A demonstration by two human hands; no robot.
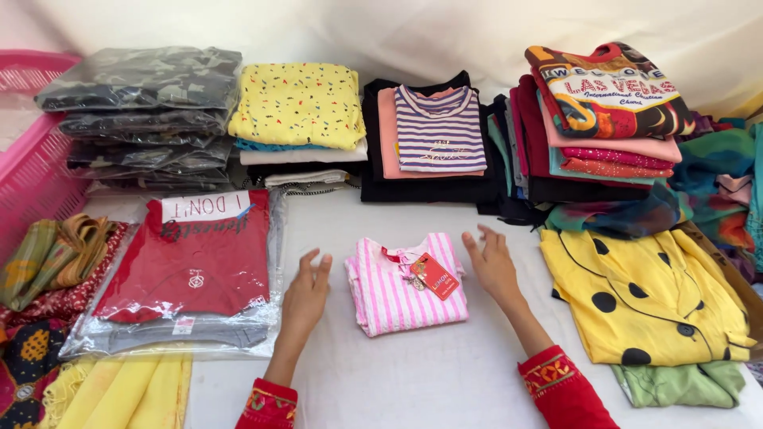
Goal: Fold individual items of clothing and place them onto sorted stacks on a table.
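Folded pink striped top (405, 284) with a red tag (435, 276), flat on a white cloth (413, 381), between two hands. Left hand (306, 295) open, fingers spread, just beside the top's left edge, apart from it. Right hand (493, 264) open, just off the right edge, near the tag. Bagged red shirt (191, 262) further left, yellow dotted garment (644, 298) right.

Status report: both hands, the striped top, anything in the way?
Left hand and right hand open, flanking the folded pink striped top. Red tag lies on it. Nothing blocking.
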